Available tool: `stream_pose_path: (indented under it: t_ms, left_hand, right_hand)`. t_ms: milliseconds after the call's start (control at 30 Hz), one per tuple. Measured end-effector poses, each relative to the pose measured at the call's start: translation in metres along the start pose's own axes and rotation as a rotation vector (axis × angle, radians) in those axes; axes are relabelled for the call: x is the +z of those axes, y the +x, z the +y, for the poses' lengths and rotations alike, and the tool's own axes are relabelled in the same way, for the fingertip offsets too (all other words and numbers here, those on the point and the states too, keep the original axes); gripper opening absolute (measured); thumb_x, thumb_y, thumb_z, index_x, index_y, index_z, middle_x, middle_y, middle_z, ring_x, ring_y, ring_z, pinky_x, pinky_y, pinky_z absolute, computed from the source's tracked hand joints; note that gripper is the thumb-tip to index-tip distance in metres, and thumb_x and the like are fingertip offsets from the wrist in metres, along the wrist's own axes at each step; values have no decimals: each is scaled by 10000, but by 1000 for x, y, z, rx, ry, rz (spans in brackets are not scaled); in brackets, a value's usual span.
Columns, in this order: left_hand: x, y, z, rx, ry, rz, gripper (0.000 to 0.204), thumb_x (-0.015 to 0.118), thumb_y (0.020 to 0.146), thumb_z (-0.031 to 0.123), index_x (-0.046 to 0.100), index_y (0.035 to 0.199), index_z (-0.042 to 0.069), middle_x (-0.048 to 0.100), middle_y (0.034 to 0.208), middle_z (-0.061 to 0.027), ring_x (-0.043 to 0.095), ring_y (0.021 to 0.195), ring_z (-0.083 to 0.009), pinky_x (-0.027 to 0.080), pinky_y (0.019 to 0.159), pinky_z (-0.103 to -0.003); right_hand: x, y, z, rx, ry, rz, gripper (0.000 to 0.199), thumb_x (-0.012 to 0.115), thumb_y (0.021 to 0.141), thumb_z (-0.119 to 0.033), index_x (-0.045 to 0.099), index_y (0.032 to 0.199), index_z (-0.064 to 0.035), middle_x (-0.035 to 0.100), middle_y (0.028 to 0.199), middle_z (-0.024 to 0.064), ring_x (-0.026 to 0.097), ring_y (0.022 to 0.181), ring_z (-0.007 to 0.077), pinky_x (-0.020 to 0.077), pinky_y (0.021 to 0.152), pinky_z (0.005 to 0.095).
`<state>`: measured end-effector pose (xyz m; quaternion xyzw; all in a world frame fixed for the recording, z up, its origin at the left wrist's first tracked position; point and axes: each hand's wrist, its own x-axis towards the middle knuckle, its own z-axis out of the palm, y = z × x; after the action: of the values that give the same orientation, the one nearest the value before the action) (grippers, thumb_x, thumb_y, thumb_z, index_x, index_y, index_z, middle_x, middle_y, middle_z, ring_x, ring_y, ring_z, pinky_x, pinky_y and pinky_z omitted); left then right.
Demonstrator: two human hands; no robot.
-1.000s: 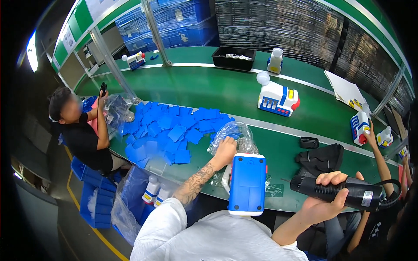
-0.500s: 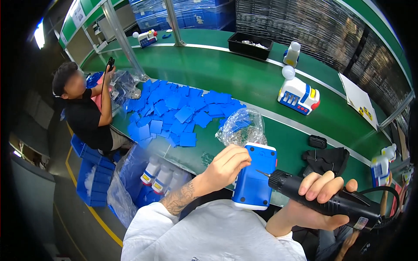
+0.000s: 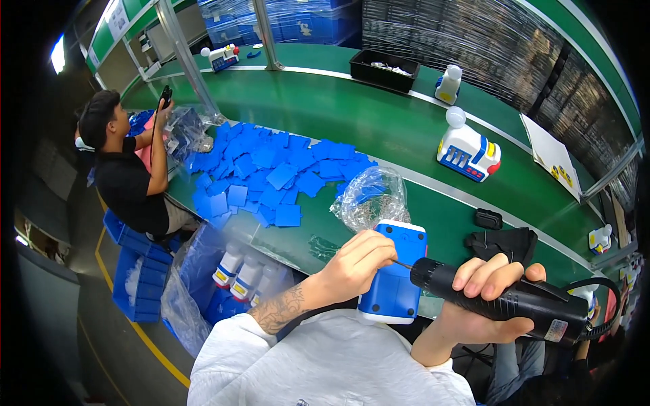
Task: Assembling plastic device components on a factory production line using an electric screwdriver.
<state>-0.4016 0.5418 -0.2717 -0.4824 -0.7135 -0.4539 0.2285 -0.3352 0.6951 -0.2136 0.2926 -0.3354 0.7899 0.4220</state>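
Note:
A black electric screwdriver (image 3: 440,281) lies in my right hand (image 3: 470,325), its fingers wrapped round the body. The thin bit points left and reaches the fingertips of my left hand (image 3: 352,267). Those fingers are pinched together at the bit's tip, and anything between them is hidden. Below the bit is a blue and white plastic housing (image 3: 393,294) with dark round spots near its corners, close in front of my body. My left hand overlaps its left edge.
Blue square plates (image 3: 281,176) lie heaped beside a clear plastic bag (image 3: 372,199). A white and blue toy (image 3: 467,152) stands on the green belt (image 3: 325,108). A black case (image 3: 489,218) and black cloth (image 3: 504,243) lie right. A co-worker (image 3: 132,169) stands left, near blue crates (image 3: 145,298).
The screwdriver has shifted slightly left, bringing its bit to my left fingertips. My left hand has moved slightly right over the housing. The toy on the belt has shifted right.

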Motion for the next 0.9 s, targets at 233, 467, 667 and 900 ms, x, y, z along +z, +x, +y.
stream_pose_path:
  t_ms: [233,467,667,900]
  left_hand:
    - [27,7,-20,-55,-16,-2,202,651,661,-24,578,849,-4,575,912,-109,532,864,-302,446,767,-369]
    - [42,-2,-32,-300,27,-124,308,712,643,112,606,920,33,492,1093,-114,415,1060,-314,360,896,-403]
    - [46,-9,-34,-404,5,-109,308,710,649,131,611,925,37,479,1113,-121,409,1070,-311,355,910,-400]
    - [53,-15,-33,-502,-18,-72,408,713,646,165,577,1013,48,456,1177,-153,408,1113,-339,355,930,-409]
  right_hand:
    - [-1,16,28,51,-424,40,570,580,818,-434,377,1149,-16,467,666,49,468,561,146,437,485,288]
    - [-28,17,63,198,-591,80,371,593,850,-216,436,1068,40,518,664,71,510,534,135,455,499,269]
    - [-29,20,69,230,-599,78,355,595,849,-211,449,1061,33,518,657,67,513,532,133,452,498,262]
    - [-30,17,77,276,-711,71,330,613,837,-190,458,1021,36,519,661,59,516,535,124,444,501,244]
